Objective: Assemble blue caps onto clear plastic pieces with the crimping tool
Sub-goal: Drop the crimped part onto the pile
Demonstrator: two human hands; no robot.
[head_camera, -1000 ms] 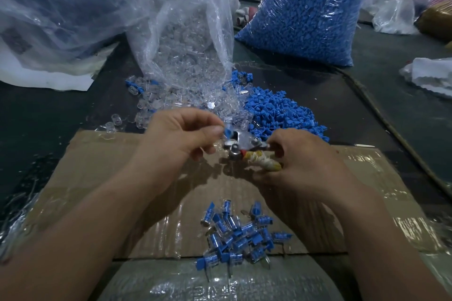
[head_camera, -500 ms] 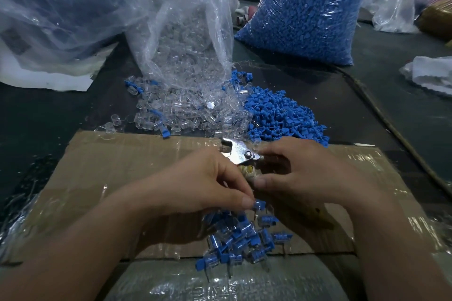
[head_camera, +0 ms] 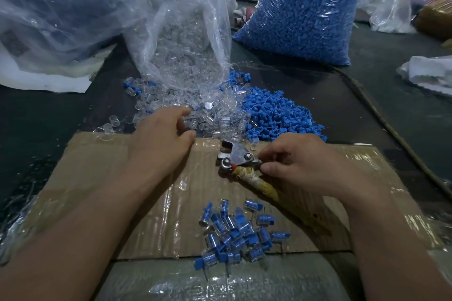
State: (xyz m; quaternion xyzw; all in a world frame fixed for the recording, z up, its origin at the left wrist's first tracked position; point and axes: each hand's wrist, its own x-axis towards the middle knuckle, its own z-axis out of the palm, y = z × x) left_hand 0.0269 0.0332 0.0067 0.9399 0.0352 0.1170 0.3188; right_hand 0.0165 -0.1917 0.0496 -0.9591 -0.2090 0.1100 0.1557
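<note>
The right hand point(head_camera: 300, 166) is gripping the crimping tool point(head_camera: 236, 156), its fingers curled round the handles and the thumb pressing on the tape-wrapped handle point(head_camera: 256, 182). The tool's metal head is pointing away from this hand, toward the left hand point(head_camera: 159, 139), with its jaws standing slightly apart and nothing showing between them. The left hand is sitting at the near edge of the loose clear plastic pieces point(head_camera: 212, 120), forefinger and thumb bent and touching the pile. Whether they are pinching a piece is not showing, so I cannot tell.

The loose blue caps point(head_camera: 276, 115) are lying just beyond the right hand, touching the clear pile on its right side. The assembled pieces point(head_camera: 237, 230) are lying in a small heap nearer the person than both hands, between the two forearms, on the taped cardboard point(head_camera: 97, 166) that both hands are working over. Beyond the left hand an open bag of clear pieces point(head_camera: 183, 32) is spilling onto the dark table point(head_camera: 36, 117). Well beyond the right hand a full bag of blue caps point(head_camera: 305, 12) is standing
</note>
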